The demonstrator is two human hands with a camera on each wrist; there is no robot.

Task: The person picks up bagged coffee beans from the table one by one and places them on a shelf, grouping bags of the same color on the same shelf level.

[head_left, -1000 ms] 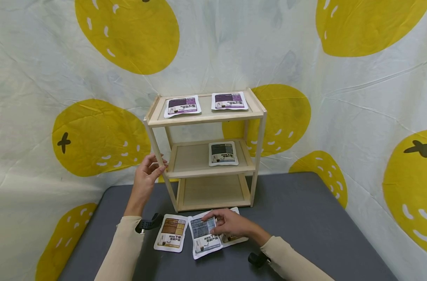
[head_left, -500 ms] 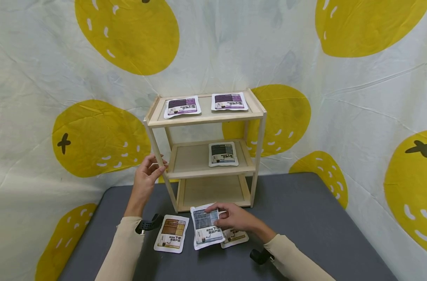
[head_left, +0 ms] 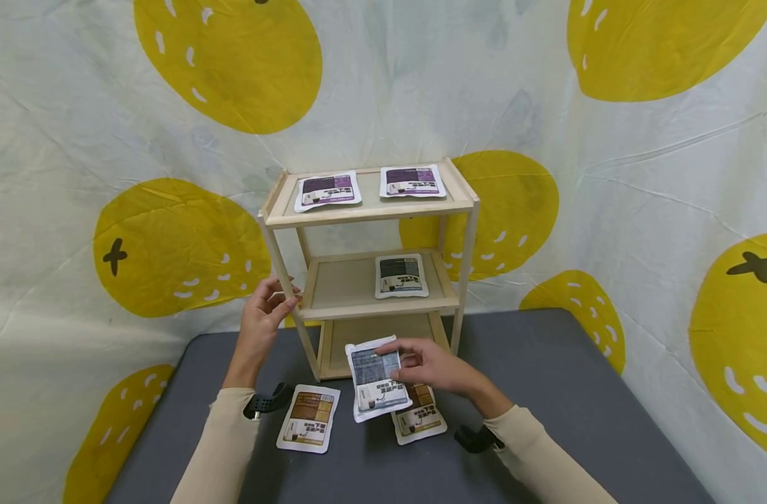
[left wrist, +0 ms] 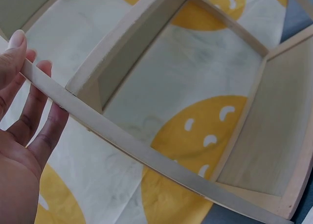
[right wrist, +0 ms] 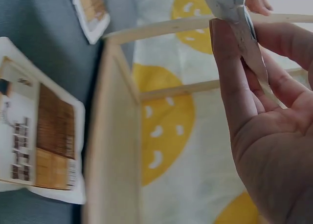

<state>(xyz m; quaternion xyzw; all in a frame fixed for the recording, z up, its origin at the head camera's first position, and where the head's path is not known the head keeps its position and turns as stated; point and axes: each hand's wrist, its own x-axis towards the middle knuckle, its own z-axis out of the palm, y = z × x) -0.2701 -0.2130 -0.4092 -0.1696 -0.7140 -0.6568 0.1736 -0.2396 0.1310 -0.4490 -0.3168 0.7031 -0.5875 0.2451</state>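
Observation:
In the head view my right hand (head_left: 430,367) pinches a white pouch with a blue-grey label (head_left: 378,381) by its right edge, above the table before the bottom shelf. The right wrist view shows this pouch (right wrist: 247,43) edge-on between thumb and fingers. My left hand (head_left: 266,318) holds the left front post (left wrist: 132,148) of a three-tier wooden shelf (head_left: 358,311), thumb on one side and fingers on the other. One brown-label pouch (head_left: 308,418) lies flat on the table at left; another brown-label pouch (head_left: 419,416) lies partly under the raised one.
Two purple-label pouches, left (head_left: 328,190) and right (head_left: 412,181), lie on the top tier. A dark green-label pouch (head_left: 401,275) rests at the right of the middle tier. Beneath is a dark grey table (head_left: 547,392); a fruit-print cloth (head_left: 370,84) hangs behind.
My right hand has lifted the blue-grey-label pouch off the brown-label one and moved it up and forward toward the bottom tier. The left hand stays on the post.

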